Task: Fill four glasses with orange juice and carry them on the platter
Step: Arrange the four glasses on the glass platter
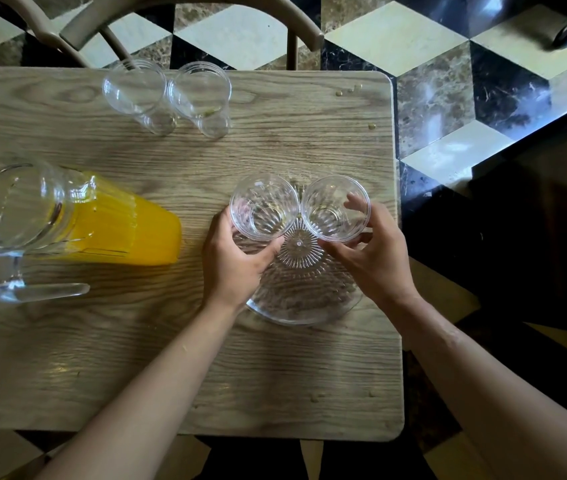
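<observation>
Seen from above, a person stands at a wooden counter point(171, 341) and sets two empty clear glasses side by side on the far half of a round, ribbed clear platter point(304, 296). The left hand point(237, 261) has its grip curled round the left glass point(264, 206). The right hand point(375, 254) has its grip round the right glass point(334, 208), fingers up against the far rim and thumb at the near side. The two glasses stand upright, rims touching or nearly so.

Two more empty glasses point(168, 95) stand together near the counter's far edge, well apart from the platter. A clear pitcher of orange juice point(116, 230) stands at the left, handle toward the person, roughly half full. A few small drops lie on the counter near its far right corner.

The step in hand appears to be loading the platter; no glass holds juice yet. The next move likely calls for letting go of this pair, fetching the far two, and placing them on the platter's open near half, leaving room to pour. The light glasses may tip easily if knocked.
</observation>
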Action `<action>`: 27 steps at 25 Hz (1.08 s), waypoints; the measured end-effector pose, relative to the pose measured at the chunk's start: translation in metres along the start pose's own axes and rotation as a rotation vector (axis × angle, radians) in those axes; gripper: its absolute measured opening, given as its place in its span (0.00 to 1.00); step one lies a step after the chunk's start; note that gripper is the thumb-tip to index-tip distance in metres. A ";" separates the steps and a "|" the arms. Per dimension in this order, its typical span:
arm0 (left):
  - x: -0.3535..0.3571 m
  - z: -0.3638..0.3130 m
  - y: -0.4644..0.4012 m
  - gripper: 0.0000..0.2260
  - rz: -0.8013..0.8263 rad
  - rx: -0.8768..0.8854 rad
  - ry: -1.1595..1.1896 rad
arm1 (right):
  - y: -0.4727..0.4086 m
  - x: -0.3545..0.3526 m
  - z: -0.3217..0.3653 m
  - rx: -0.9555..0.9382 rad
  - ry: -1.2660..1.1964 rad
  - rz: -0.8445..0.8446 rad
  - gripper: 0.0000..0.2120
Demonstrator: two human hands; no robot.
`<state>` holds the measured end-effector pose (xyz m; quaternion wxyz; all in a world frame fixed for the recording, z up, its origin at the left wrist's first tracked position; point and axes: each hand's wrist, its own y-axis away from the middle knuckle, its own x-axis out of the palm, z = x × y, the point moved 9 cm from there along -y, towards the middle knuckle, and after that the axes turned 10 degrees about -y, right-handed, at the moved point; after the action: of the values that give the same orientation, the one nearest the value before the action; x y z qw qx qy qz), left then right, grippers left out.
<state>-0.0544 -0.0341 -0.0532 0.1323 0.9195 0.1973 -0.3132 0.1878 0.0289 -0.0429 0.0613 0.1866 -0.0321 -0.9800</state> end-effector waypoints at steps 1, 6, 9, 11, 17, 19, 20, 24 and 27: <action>0.001 0.001 0.002 0.37 0.007 -0.011 0.013 | -0.001 0.000 -0.001 0.000 0.008 -0.002 0.38; 0.002 0.007 0.004 0.44 0.028 -0.066 0.046 | -0.002 0.000 -0.004 0.017 0.027 0.011 0.38; 0.003 0.010 0.004 0.42 0.040 -0.066 0.075 | 0.000 -0.002 -0.005 0.036 0.005 0.020 0.36; 0.002 0.011 0.007 0.42 0.055 -0.066 0.056 | 0.005 -0.005 -0.007 0.056 0.016 0.023 0.37; -0.032 0.004 0.038 0.47 0.073 -0.029 0.043 | 0.033 -0.024 0.001 0.128 0.062 0.004 0.42; -0.045 0.002 0.050 0.47 0.070 -0.036 0.040 | 0.044 -0.030 0.008 0.144 0.077 0.000 0.41; -0.050 0.001 0.056 0.46 0.072 -0.038 0.033 | 0.050 -0.031 0.011 0.149 0.085 0.001 0.41; -0.072 -0.007 0.089 0.43 0.048 -0.025 0.035 | 0.083 -0.030 0.033 0.146 0.103 0.011 0.39; -0.083 -0.009 0.108 0.42 0.028 -0.026 0.071 | 0.102 -0.024 0.050 0.128 0.095 0.003 0.37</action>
<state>-0.0620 -0.1495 0.0191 0.1415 0.9309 0.1930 -0.2760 0.2021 -0.0671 0.0209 0.0520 0.2366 -0.0920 -0.9658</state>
